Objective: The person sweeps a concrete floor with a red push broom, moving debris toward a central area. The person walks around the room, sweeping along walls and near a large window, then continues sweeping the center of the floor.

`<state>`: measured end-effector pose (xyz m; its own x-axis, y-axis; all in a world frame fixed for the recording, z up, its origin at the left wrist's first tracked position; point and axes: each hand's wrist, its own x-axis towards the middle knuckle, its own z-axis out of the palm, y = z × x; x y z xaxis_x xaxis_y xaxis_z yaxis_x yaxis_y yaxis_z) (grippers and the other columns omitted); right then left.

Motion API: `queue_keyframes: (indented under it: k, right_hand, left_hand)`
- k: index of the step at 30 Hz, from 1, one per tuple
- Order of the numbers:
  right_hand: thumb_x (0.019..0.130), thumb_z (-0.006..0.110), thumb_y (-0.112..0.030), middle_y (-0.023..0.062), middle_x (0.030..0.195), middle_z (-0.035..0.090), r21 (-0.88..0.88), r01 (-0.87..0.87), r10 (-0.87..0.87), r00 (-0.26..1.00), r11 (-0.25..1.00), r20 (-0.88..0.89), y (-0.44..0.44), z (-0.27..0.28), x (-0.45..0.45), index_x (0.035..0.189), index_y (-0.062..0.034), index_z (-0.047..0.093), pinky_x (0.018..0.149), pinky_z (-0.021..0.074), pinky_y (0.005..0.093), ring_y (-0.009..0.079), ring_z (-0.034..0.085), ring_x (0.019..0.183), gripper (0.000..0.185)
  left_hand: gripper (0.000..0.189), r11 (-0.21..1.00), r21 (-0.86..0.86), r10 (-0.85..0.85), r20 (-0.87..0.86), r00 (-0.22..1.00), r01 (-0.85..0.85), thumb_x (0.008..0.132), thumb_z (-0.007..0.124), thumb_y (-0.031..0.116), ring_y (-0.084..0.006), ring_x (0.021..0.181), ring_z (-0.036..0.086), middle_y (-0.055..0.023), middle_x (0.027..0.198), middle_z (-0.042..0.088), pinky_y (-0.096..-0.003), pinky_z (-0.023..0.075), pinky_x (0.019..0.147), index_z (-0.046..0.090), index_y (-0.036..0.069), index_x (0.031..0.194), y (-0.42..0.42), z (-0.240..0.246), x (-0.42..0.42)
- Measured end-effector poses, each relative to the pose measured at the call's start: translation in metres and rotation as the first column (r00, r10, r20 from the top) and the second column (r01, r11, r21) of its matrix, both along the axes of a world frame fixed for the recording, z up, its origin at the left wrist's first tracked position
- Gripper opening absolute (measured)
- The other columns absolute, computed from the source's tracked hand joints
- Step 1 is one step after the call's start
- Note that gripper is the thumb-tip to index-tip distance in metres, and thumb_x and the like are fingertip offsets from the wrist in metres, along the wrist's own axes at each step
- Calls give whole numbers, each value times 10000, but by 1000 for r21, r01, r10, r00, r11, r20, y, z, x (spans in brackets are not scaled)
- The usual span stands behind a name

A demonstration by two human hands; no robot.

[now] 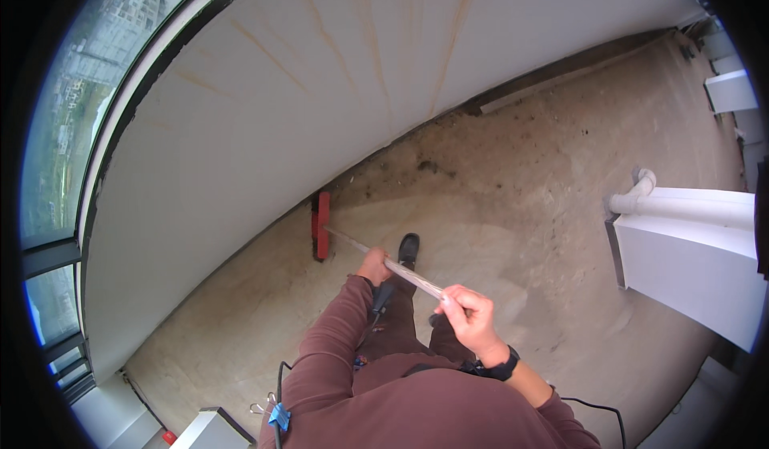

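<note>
A push broom with a red head (324, 225) and dark red bristles rests on the dusty concrete floor (504, 233), close to the foot of the white wall (252, 124). Its pale wooden handle (414, 278) slants back towards my body. Partway down the handle, my left hand (375, 266) is wrapped around it. My right hand (471, 317) grips the upper end, with the thumb lying along the wood. Dark dirt (435, 166) is scattered on the floor along the wall, to the right of the broom head.
Brownish streaks run down the wall, and a window (66, 148) is at the left. On the right a white boxed column (679, 251) stands with a white pipe (637, 199) beside it. Another white column (213, 430) is at the lower left. My shoe (409, 248) is near the handle.
</note>
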<state>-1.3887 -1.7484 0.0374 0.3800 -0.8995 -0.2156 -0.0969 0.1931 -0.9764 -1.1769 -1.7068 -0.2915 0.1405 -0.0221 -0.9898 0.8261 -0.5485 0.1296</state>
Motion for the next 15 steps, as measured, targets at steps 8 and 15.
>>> queue_keyframes:
  k: [8, 15]
  right_hand:
    - [991, 502, -41, 103, 761, 557, -73, 371, -376, 925, 926, -58, 40, 65, -64, 683, -6, 437, 691, 613, 423, 184, 546, 774, 317]
    - [871, 639, -14, 81, 721, 559, -207, 375, -372, 927, 904, 52, 42, 123, -94, 745, -20, 455, 688, 612, 407, 212, 560, 827, 222]
  left_hand:
    - [167, 949, -123, -302, -105, 947, 289, 883, 513, 59, -219, 600, 518, -108, 789, 522, -398, 438, 486, 538, -3, 1036, -84, 45, -180]
    - [106, 872, -405, -364, -160, 917, 276, 887, 566, 60, -172, 555, 487, -61, 698, 472, -326, 413, 480, 500, -10, 932, -119, 164, -225]
